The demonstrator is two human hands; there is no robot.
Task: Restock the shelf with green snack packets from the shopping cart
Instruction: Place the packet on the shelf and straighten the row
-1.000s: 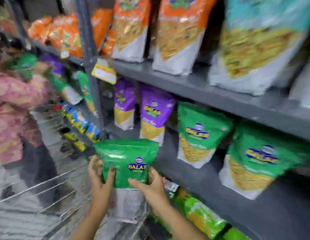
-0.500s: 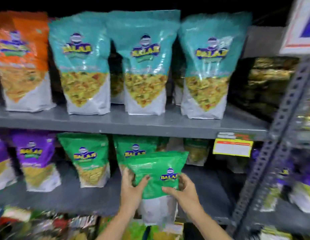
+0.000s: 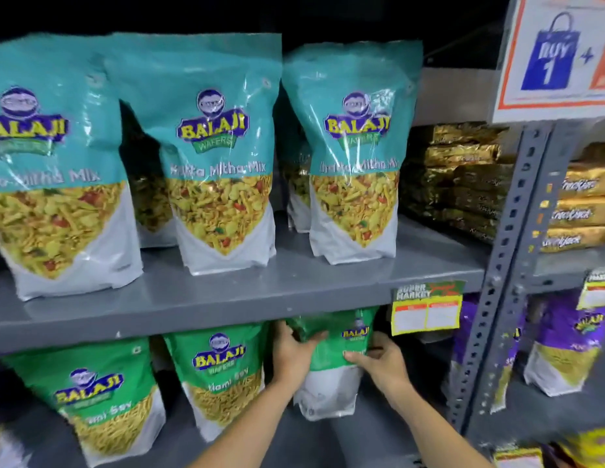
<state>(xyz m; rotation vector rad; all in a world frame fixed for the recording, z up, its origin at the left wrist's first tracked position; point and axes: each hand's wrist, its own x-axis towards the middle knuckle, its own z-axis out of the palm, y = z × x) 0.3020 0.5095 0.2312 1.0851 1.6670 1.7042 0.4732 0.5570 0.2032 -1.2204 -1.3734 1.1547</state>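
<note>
A green snack packet (image 3: pixel 331 363) with a white bottom stands upright on the lower grey shelf (image 3: pixel 362 430), its top tucked under the shelf above. My left hand (image 3: pixel 292 352) grips its left side and my right hand (image 3: pixel 379 361) grips its right side. Two more green packets (image 3: pixel 223 376) (image 3: pixel 101 396) stand to its left on the same shelf. The shopping cart is out of view.
The upper grey shelf (image 3: pixel 226 298) carries teal packets (image 3: pixel 220 153). A yellow price tag (image 3: pixel 426 309) hangs from its edge right of my hands. A perforated grey upright (image 3: pixel 500 271) stands at the right, with purple packets (image 3: pixel 571 346) and gold packs (image 3: pixel 463 177) beyond.
The view swung from the cart to the shelf. Both hands carried the green packet up and forward onto the lower shelf, right of the other green packets.
</note>
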